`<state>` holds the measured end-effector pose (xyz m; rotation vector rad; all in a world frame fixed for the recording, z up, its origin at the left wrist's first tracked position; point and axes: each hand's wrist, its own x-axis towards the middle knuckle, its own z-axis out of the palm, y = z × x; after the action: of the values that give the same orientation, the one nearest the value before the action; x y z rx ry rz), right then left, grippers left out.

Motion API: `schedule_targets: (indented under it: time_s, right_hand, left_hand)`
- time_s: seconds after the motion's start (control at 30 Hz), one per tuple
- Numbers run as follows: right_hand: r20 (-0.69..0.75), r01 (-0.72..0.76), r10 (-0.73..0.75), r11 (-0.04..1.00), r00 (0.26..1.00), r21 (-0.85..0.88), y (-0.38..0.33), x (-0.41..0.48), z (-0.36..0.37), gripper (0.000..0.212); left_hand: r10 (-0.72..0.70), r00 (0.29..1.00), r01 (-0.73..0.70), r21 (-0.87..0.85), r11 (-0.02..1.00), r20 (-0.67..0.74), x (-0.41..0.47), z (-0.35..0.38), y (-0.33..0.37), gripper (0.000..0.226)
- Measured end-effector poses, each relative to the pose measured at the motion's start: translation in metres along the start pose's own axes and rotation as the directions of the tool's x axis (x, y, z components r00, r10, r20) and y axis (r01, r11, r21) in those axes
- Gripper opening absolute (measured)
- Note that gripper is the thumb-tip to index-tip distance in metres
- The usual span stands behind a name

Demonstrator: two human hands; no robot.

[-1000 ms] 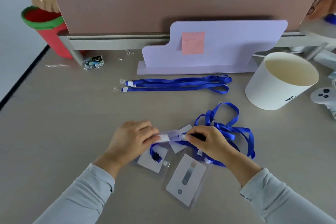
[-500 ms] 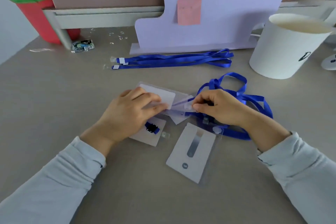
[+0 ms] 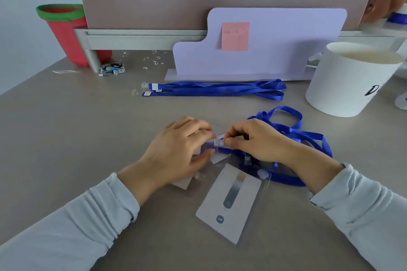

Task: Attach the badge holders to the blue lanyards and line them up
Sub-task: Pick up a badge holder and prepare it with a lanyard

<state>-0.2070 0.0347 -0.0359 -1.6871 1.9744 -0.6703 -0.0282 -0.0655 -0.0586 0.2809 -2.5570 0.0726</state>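
My left hand (image 3: 176, 152) grips a clear badge holder, mostly hidden under its fingers. My right hand (image 3: 255, 143) pinches the clip end (image 3: 219, 142) of a blue lanyard against that holder; the two hands almost touch. The rest of that lanyard lies in a loose tangle (image 3: 295, 130) behind my right hand. A second badge holder (image 3: 229, 204) with a white card lies flat in front of my hands, with a lanyard on it. Two straight blue lanyards (image 3: 215, 90) lie side by side farther back.
A white paper bucket (image 3: 348, 86) stands at the right. A lilac card stand (image 3: 264, 50) with a pink sticky note sits behind the lanyards, against a brown partition. A red and green cup (image 3: 66, 33) stands back left, near a small wrapper (image 3: 112, 69).
My hands have closed in on each other. The holder that lay flat under my left fingers is now folded into that hand, and my right fingers press the clip end to it.
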Motion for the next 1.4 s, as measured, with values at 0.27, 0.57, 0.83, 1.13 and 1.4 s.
schedule_targets:
  time_s: [0.27, 0.57, 0.83, 1.13, 1.4]
  right_hand:
    - [0.004, 0.050, -0.052, 0.979, 0.999, 0.200, 0.002, -0.009, 0.004, 0.011]
    - [-0.021, 0.021, -0.015, 0.956, 1.000, 0.294, -0.004, -0.022, 0.009, 0.009]
    - [-0.045, 0.047, -0.034, 0.940, 0.998, 0.337, -0.007, -0.024, 0.014, 0.011]
    - [-0.066, 0.026, -0.002, 0.934, 0.998, 0.357, -0.009, -0.028, 0.016, 0.015]
    - [-0.201, 0.015, 0.060, 0.936, 0.978, 0.352, -0.014, -0.029, 0.023, 0.012]
  left_hand:
    - [-0.161, 0.984, 0.174, -0.195, 0.965, 0.082, 0.003, 0.015, 0.009, 0.023]
    - [-0.168, 0.983, 0.160, -0.100, 0.982, -0.078, 0.001, 0.007, 0.016, 0.025]
    - [-0.262, 0.963, 0.247, -0.189, 0.950, -0.056, -0.001, 0.000, 0.021, 0.030]
    - [-0.280, 0.960, 0.273, -0.176, 0.946, -0.014, -0.003, -0.005, 0.033, 0.020]
    - [-0.402, 0.915, 0.383, -0.218, 0.898, -0.047, -0.005, -0.007, 0.041, 0.020]
